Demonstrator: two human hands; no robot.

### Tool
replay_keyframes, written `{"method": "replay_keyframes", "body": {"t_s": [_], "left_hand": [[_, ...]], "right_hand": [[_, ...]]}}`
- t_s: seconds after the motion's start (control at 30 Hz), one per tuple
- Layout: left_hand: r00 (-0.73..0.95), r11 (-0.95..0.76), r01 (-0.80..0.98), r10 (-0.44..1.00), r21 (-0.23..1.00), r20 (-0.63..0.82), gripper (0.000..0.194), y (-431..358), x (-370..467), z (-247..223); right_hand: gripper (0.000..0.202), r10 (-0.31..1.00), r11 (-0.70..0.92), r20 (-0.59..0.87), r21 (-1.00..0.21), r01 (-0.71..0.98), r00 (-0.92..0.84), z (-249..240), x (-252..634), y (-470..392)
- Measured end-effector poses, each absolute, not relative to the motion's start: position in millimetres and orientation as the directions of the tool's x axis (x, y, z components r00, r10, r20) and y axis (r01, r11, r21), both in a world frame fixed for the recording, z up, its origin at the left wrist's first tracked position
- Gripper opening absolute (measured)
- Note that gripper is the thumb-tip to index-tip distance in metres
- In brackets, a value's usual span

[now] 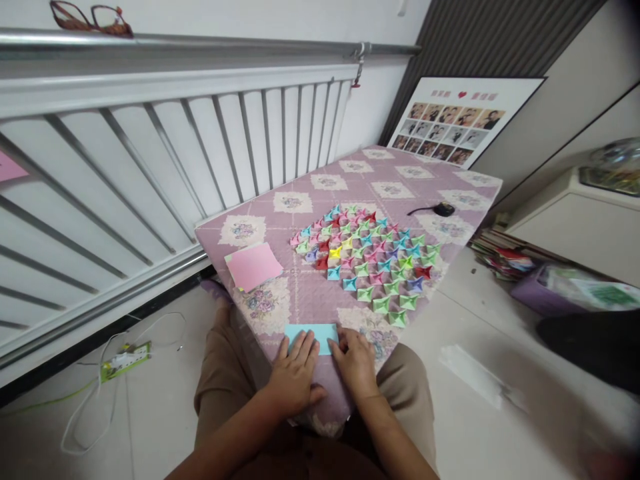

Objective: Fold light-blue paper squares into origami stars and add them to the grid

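Note:
A light blue folded paper strip (311,329) lies across the near end of the cloth-covered table. Flat on its left half rest the fingers of my left hand (296,370), slightly apart, with the thumb out to the side. My right hand (356,360) has its fingers curled at the strip's right end, thumb and forefinger gripping that edge. Beyond both hands, rows of small folded paper pieces (367,257) in green, pink, blue, red and yellow stand on the cloth. To the left is a stack of pink paper sheets (254,267).
A black cord-like item (443,209) lies toward the table's far right. A white radiator (260,133) runs along the left, and a photo board (450,123) leans behind. On the floor are a power strip (125,361) with white cables and a purple bin (537,293).

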State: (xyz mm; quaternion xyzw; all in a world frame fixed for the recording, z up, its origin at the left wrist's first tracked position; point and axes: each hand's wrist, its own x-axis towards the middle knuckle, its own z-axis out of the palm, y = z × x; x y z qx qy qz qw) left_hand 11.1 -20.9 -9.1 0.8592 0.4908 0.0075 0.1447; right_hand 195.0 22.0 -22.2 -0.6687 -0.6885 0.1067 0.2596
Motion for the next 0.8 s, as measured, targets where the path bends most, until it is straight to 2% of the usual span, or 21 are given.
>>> {"method": "replay_keyframes", "body": {"t_s": [0.17,0.47,0.6,0.67,0.8], "left_hand": [[0.515,-0.465,0.84,0.846,0.279,-0.137,0.089,-20.9,10.5,-8.8],[0.514,-0.452,0.837,0.843,0.308,-0.158,0.081,-19.2,10.4,-6.8],[0.512,-0.447,0.839,0.842,0.31,-0.173,0.081,-19.3,11.2,-4.2],[0.511,-0.444,0.838,0.841,0.317,-0.175,0.08,-19.4,11.2,-3.9],[0.516,-0.446,0.833,0.839,0.329,-0.17,0.077,-19.6,10.9,-5.0]], "right_hand": [[0.027,0.975,0.082,0.221,-0.484,0.871,0.031,-23.1,195.0,22.4],[0.027,0.974,0.08,0.223,-0.495,0.865,0.038,-23.2,194.8,22.6],[0.025,0.937,0.192,0.35,-0.555,0.809,0.017,-23.3,200.1,23.1],[0.024,0.915,0.256,0.403,-0.541,0.801,-0.021,-20.7,200.5,18.5],[0.021,0.894,0.418,0.364,-0.473,0.775,-0.26,-14.1,191.9,1.3]]}}
